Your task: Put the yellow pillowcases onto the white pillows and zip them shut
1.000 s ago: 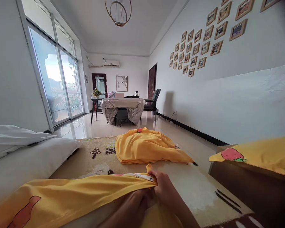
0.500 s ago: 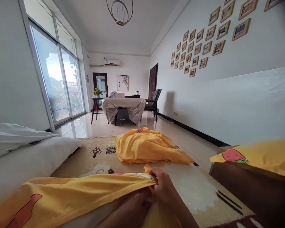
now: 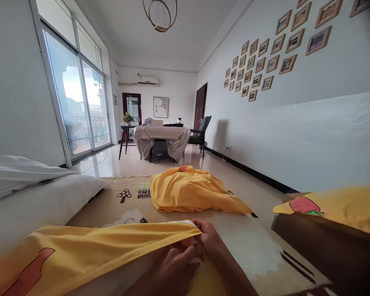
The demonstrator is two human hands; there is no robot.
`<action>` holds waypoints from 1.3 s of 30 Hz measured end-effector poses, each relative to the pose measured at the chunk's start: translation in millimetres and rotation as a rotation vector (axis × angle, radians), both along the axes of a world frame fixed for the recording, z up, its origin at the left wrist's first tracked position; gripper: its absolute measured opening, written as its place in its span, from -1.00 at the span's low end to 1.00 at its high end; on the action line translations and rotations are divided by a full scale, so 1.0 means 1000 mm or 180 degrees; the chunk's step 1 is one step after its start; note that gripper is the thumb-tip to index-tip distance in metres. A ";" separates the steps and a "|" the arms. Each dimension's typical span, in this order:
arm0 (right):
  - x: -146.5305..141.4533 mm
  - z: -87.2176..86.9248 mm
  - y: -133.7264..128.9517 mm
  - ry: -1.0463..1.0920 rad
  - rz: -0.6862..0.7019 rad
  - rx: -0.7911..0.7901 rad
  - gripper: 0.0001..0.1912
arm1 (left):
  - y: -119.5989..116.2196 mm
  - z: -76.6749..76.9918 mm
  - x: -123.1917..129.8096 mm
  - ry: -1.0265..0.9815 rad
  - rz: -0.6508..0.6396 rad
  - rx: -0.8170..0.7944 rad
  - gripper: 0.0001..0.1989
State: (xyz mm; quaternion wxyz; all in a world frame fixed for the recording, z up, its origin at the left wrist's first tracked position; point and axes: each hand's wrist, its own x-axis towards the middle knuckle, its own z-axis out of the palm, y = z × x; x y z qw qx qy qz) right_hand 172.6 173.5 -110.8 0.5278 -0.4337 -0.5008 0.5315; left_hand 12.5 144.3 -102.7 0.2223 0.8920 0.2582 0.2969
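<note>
A long yellow fabric cover (image 3: 111, 242) with an orange-red print stretches across the front, its edge drawn toward the middle. My right hand (image 3: 208, 236) pinches the end of that edge between thumb and fingers. Just below and to the left, under the raised edge, my left hand (image 3: 175, 265) is closed with curled fingers around a bit of white fabric (image 3: 196, 261). More pale fabric shows beneath the yellow edge beside my left forearm. A second crumpled yellow cloth (image 3: 188, 191) with a small strawberry print lies farther out on the patterned rug (image 3: 246, 242).
White pillows (image 3: 49, 201) lie at the left. On the right, a yellow cloth with a strawberry print (image 3: 336, 207) drapes over a brown box-like edge (image 3: 311, 242). Across the tiled floor stand a plastic-covered table (image 3: 162, 131) and a black chair (image 3: 200, 131).
My left hand has moved slightly up and its curled fingers show more. The small yellow flap above my right hand has folded out of sight. The view has shifted a little.
</note>
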 end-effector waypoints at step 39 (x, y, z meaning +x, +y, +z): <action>-0.004 0.008 -0.006 -0.0354 -0.0608 0.0597 -0.84 | 0.005 -0.036 0.006 0.0481 0.1034 0.2336 -0.87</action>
